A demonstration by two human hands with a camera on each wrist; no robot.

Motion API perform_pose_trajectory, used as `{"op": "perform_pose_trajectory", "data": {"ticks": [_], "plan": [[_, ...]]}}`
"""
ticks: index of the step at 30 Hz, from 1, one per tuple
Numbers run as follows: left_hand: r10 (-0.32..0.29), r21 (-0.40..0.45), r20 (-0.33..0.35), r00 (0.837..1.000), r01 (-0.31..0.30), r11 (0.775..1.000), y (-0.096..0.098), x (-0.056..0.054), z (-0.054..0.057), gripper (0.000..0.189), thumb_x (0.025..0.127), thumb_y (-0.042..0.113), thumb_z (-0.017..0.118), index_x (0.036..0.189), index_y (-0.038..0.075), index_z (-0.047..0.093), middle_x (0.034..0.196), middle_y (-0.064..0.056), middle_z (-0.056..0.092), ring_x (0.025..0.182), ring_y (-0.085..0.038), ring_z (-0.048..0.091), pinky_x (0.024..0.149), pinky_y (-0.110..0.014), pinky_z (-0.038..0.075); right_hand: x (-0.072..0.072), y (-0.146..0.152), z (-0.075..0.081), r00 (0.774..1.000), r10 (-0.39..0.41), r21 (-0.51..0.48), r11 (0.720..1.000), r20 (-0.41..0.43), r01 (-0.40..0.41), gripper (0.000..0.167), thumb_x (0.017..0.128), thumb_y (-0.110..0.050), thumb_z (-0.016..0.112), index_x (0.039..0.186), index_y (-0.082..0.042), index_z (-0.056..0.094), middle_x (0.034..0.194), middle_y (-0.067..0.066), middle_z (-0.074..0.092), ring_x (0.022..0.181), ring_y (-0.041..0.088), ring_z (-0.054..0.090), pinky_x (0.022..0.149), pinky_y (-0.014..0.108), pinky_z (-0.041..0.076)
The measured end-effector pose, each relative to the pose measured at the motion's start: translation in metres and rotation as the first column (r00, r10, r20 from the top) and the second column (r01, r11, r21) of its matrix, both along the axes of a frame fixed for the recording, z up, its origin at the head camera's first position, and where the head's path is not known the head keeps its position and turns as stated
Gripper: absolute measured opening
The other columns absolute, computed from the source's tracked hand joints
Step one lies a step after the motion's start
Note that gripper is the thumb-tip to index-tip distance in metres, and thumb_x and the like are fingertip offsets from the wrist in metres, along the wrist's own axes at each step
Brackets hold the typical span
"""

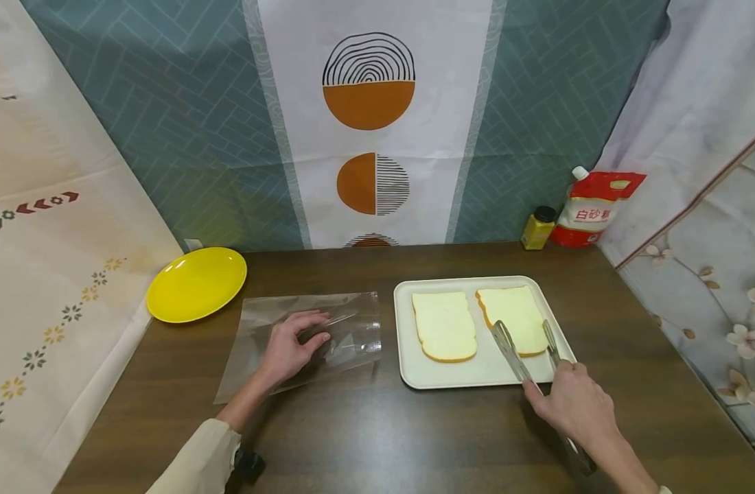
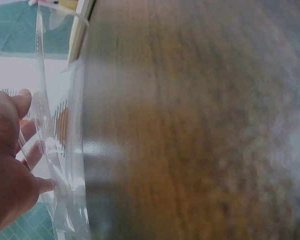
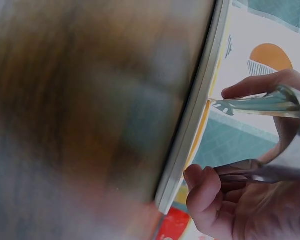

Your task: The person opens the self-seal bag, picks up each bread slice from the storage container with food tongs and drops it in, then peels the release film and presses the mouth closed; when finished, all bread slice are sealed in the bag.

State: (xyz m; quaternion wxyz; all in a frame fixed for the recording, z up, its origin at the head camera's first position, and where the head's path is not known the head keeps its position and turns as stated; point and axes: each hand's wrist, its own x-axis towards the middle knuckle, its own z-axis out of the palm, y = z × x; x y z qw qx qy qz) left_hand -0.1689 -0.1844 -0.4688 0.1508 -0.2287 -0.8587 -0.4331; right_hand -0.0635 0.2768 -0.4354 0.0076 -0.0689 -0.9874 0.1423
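On the white tray [image 1: 436, 376] lie two slices of bread, a left slice [image 1: 444, 326] and a right slice [image 1: 518, 317]. My right hand [image 1: 576, 403] grips metal tongs [image 1: 512, 353], also seen as tongs [image 3: 285, 165] in the right wrist view. The tongs' jaws stand spread, one on each side of the right slice's near part. My left hand [image 1: 291, 346] is at a clear plastic bag [image 1: 355, 326] lying left of the tray, thumb and fingers apart. In the left wrist view the bag's film [image 2: 65, 165] stands raised by the fingers.
A yellow plate [image 1: 197, 285] stands at the back left, beyond the bag. Along the back right are a yellow bottle with a black cap [image 1: 538, 228] and a red and white pouch [image 1: 590, 211]. Patterned cloths hang behind the brown table [image 1: 365, 439] and at both sides.
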Motion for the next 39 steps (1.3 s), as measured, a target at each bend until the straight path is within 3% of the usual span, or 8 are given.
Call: {"op": "perform_pose_trajectory", "data": {"ticks": [7, 11, 17, 20, 25, 29, 35, 39], "plan": [[0.002, -0.001, -0.003, 1.000, -0.002, 1.000, 0.000, 0.000, 0.001, 0.028, 0.081, 0.003, 0.083, 0.108, 0.001, 0.075, 0.115, -0.008, 0.072, 0.116, -0.030, 0.062, 0.095, -0.052, 0.050, 0.001, 0.000, -0.001, 1.000, 0.001, 0.001, 1.000, -0.015, -0.001, 0.059, 0.086, -0.043, 0.070, 0.086, 0.013, 0.053, 0.079, 0.023, 0.052, 0.060, 0.043, 0.058, 0.048, 0.058, 0.046], [0.000, -0.001, -0.002, 1.000, 0.000, 1.000, 0.000, 0.001, 0.001, 0.028, 0.081, 0.003, 0.083, 0.108, 0.001, 0.075, 0.115, -0.008, 0.072, 0.116, -0.030, 0.062, 0.095, -0.052, 0.050, 0.002, 0.000, -0.002, 0.999, 0.006, -0.019, 1.000, -0.040, -0.006, 0.047, 0.086, -0.037, 0.068, 0.081, 0.008, 0.054, 0.073, 0.018, 0.053, 0.056, 0.037, 0.056, 0.045, 0.054, 0.045], [0.006, -0.006, -0.003, 1.000, -0.006, 1.000, -0.002, 0.001, 0.000, 0.029, 0.080, 0.001, 0.083, 0.108, 0.001, 0.075, 0.115, -0.008, 0.072, 0.116, -0.031, 0.062, 0.094, -0.054, 0.050, 0.007, 0.000, -0.001, 0.993, 0.038, 0.000, 0.999, -0.114, -0.039, 0.040, 0.086, -0.032, 0.070, 0.078, 0.004, 0.052, 0.070, 0.014, 0.050, 0.053, 0.035, 0.053, 0.041, 0.052, 0.041], [0.011, -0.006, -0.011, 1.000, -0.011, 1.000, -0.003, 0.001, -0.001, 0.029, 0.079, 0.001, 0.084, 0.107, 0.001, 0.075, 0.114, -0.008, 0.072, 0.115, -0.031, 0.062, 0.093, -0.054, 0.050, 0.008, 0.002, -0.002, 0.990, 0.041, 0.006, 0.999, -0.138, -0.041, 0.040, 0.086, -0.030, 0.069, 0.084, 0.007, 0.053, 0.072, 0.015, 0.050, 0.054, 0.036, 0.053, 0.040, 0.052, 0.041], [0.003, 0.001, -0.021, 1.000, -0.003, 1.000, -0.003, 0.000, 0.000, 0.028, 0.080, 0.002, 0.084, 0.107, 0.001, 0.075, 0.114, -0.007, 0.073, 0.115, -0.029, 0.062, 0.092, -0.052, 0.051, 0.010, 0.007, -0.004, 0.985, 0.038, 0.004, 0.999, -0.166, -0.038, 0.046, 0.086, -0.026, 0.070, 0.106, 0.013, 0.055, 0.081, 0.019, 0.055, 0.061, 0.042, 0.058, 0.041, 0.053, 0.041], [0.000, 0.003, -0.022, 1.000, 0.001, 1.000, -0.002, 0.000, 0.000, 0.028, 0.080, 0.002, 0.083, 0.107, 0.002, 0.075, 0.115, -0.006, 0.072, 0.115, -0.029, 0.062, 0.092, -0.052, 0.051, 0.010, 0.010, -0.005, 0.969, 0.066, 0.007, 0.998, -0.240, -0.067, 0.050, 0.084, -0.023, 0.072, 0.115, 0.014, 0.056, 0.090, 0.024, 0.059, 0.066, 0.046, 0.060, 0.040, 0.055, 0.041], [0.002, 0.005, -0.006, 1.000, -0.002, 1.000, -0.001, 0.001, 0.002, 0.029, 0.080, 0.003, 0.083, 0.108, 0.003, 0.075, 0.115, -0.006, 0.072, 0.116, -0.030, 0.062, 0.094, -0.052, 0.050, 0.008, 0.012, -0.002, 0.932, 0.136, 0.027, 0.991, -0.336, -0.134, 0.045, 0.082, -0.018, 0.075, 0.115, 0.006, 0.057, 0.092, 0.019, 0.061, 0.063, 0.037, 0.059, 0.036, 0.051, 0.038], [-0.001, 0.004, -0.001, 1.000, 0.001, 1.000, -0.001, 0.001, 0.002, 0.029, 0.081, 0.003, 0.083, 0.109, 0.004, 0.075, 0.116, -0.007, 0.072, 0.116, -0.029, 0.062, 0.094, -0.052, 0.050, 0.007, 0.008, 0.001, 0.887, 0.220, 0.066, 0.975, -0.405, -0.212, 0.047, 0.078, -0.016, 0.078, 0.117, 0.002, 0.059, 0.096, 0.014, 0.062, 0.065, 0.030, 0.059, 0.038, 0.048, 0.040]]}}
